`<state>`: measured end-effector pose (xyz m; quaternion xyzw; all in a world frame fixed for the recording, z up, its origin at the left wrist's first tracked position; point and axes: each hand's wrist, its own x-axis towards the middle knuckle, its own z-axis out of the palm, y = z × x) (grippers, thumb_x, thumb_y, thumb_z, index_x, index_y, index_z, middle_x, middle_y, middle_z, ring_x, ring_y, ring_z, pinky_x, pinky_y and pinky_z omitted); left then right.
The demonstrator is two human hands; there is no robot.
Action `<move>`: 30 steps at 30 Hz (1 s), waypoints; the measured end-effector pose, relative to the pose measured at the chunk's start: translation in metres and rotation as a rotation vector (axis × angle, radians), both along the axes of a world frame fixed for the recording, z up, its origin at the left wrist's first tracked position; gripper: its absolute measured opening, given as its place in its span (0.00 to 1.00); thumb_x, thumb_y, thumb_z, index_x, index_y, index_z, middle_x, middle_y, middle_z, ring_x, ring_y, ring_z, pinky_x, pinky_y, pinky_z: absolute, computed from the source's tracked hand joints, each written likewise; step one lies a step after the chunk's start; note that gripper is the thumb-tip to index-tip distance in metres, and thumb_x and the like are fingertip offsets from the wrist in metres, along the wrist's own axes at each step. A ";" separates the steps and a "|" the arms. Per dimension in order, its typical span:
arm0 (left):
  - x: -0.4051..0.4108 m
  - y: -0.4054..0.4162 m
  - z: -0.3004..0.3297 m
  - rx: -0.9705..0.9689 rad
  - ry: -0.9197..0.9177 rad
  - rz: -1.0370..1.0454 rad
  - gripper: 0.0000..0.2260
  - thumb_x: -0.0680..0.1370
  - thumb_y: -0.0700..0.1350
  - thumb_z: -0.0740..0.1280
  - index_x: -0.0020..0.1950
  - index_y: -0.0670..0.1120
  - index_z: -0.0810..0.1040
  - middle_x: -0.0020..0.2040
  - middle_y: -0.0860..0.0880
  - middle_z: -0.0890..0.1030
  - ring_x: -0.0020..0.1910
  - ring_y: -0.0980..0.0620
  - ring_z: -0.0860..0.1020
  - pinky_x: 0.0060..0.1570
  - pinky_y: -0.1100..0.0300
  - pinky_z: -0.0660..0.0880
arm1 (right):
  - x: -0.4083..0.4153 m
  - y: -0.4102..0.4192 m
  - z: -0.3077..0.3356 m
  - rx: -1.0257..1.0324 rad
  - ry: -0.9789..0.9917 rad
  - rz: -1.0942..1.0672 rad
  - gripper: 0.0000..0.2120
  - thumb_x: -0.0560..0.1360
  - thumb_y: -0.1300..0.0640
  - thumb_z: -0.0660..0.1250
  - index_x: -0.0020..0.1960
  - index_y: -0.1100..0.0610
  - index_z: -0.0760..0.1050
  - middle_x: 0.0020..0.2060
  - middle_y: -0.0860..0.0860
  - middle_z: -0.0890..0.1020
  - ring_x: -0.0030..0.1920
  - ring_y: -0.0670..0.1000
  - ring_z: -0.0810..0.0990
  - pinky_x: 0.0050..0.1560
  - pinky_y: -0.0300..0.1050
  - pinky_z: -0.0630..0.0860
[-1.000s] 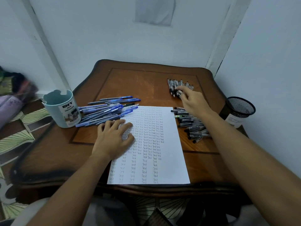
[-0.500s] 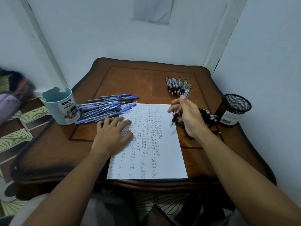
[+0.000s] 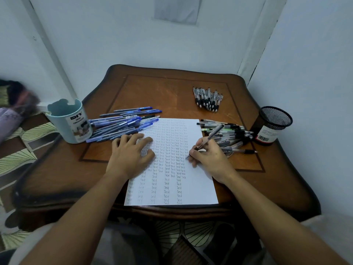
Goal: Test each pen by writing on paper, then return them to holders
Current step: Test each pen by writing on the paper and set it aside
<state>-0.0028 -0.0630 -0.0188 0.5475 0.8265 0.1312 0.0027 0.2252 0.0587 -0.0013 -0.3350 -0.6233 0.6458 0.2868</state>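
While the left hand (image 3: pixel 131 155) lies spread flat on the paper (image 3: pixel 198 180), the right hand (image 3: pixel 210 157) pinches a black-grip pen (image 3: pixel 210 137), tip touching the sheet on the tabletop (image 3: pixel 172 92).

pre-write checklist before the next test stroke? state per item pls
1. Pen in grip: ok. The right hand pinches it in a writing hold, barrel tilted up and away.
2. Tip on paper: ok, as far as can be seen. It sits at the right end of the written rows; actual contact cannot be told.
3. Sheet held down: ok. The left hand lies flat on its left part.
4. Blank space beside the tip: ok. The right margin is unwritten.
5. Holders free to take pens: teal cup looks empty, ok; mesh cup, inside cannot tell.
6. Ink flows: cannot tell.
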 end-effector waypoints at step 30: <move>0.000 -0.001 0.000 -0.008 0.000 -0.003 0.30 0.73 0.66 0.44 0.71 0.62 0.68 0.74 0.57 0.67 0.69 0.51 0.61 0.69 0.47 0.54 | 0.003 -0.001 -0.010 0.113 -0.045 -0.003 0.11 0.77 0.71 0.68 0.51 0.60 0.67 0.41 0.62 0.78 0.39 0.60 0.79 0.40 0.54 0.77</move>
